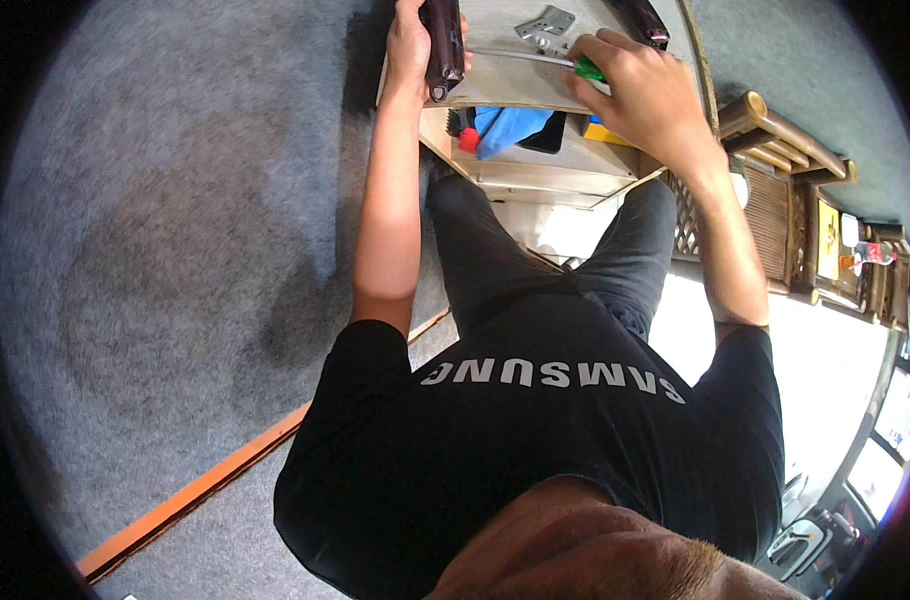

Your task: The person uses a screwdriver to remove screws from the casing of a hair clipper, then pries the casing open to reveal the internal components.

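My left hand (407, 50) is wrapped round a dark maroon hair clipper body (443, 45), held upright at the left edge of a small table (505, 92). A small hanging loop shows at its near end. My right hand (655, 95) grips a screwdriver by its green handle (589, 69). The screwdriver's thin metal shaft points left at the clipper body; whether its tip touches is hidden. Beyond my right fingers lies a flat metal clipper blade (547, 22) with small metal parts (543, 44) beside it. Another dark glossy maroon piece (643, 22) rests at the far right.
An open shelf under the tabletop holds a blue cloth (510, 128), a red item (468, 140) and a yellow-and-blue box (603, 130). Bamboo furniture (775, 215) with a bottle (875, 253) stands at the right. Grey carpet (195, 220) spreads at the left.
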Demonstrator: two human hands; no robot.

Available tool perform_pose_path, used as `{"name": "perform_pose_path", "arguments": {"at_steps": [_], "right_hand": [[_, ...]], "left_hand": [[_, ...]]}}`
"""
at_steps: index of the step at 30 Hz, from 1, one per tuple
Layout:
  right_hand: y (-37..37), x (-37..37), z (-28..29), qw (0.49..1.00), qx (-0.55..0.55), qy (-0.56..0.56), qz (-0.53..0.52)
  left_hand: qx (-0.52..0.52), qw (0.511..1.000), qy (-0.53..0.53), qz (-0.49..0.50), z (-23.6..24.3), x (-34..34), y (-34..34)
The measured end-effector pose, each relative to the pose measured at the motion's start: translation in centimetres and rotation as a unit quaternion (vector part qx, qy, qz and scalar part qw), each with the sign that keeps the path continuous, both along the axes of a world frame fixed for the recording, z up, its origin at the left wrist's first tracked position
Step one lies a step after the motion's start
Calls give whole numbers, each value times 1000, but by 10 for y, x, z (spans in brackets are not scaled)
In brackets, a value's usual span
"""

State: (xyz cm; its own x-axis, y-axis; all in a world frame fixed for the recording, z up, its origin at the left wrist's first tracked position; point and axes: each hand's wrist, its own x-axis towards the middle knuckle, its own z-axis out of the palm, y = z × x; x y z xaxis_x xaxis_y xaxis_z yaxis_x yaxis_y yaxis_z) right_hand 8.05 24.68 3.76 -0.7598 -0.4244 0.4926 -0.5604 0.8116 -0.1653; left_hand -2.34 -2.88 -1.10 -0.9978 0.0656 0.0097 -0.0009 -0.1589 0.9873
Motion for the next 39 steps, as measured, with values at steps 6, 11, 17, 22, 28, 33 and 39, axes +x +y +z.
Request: {"name": "perform_pose_path", "arguments": {"at_steps": [6,11,17,22,28,33,39], "right_hand": [[-59,-13,-37,975,-178,-134,-10],[-87,-19,-42,969,-213,-126,-3],[-89,-25,-46,970,-212,-123,-2],[-92,-24,-48,971,-210,-112,-5],[-97,-21,-43,976,-175,-124,-39],[-98,-21,-43,974,-196,-108,-25],[-97,-18,-46,974,-223,-41,23]], "left_hand": [[-7,1000,14,21,-7,-11,-3],[8,1000,-5,18,-10,-16,-5],[-2,1000,-16,6,-7,-14,-6],[8,1000,1,25,-10,-17,-4],[8,999,-20,31,-8,-17,-4],[25,999,-14,40,-9,-16,-2],[25,999,17,13,-2,-8,2]]}}
